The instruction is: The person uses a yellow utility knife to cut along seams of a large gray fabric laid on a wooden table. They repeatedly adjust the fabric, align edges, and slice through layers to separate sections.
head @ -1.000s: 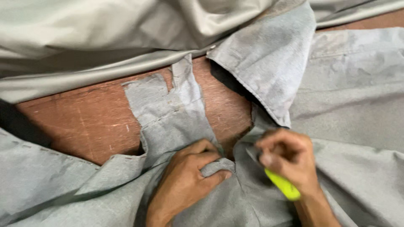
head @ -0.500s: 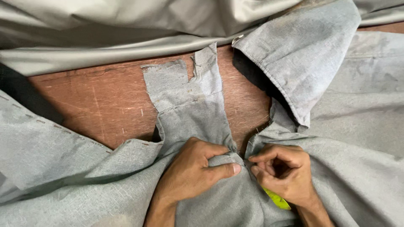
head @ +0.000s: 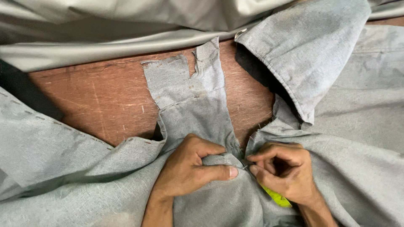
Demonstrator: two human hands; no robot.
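The left hand (head: 189,170) pinches a fold of the grey strip (head: 198,113); the right hand (head: 282,172), clutching a yellow-green tool (head: 277,197), pinches beside it. The strip runs straight away from both across the worktop (head: 92,101).

A brown wooden table (head: 101,105), scratched and worn, is seen bare only in its middle. It is covered on the left, right and near side by a grey garment (head: 50,155), from which a frayed strip of grey cloth (head: 189,92) is laid flat across the wood. Along the far edge, a smoother, pale grey-green fabric (head: 105,29) is piled in folds.
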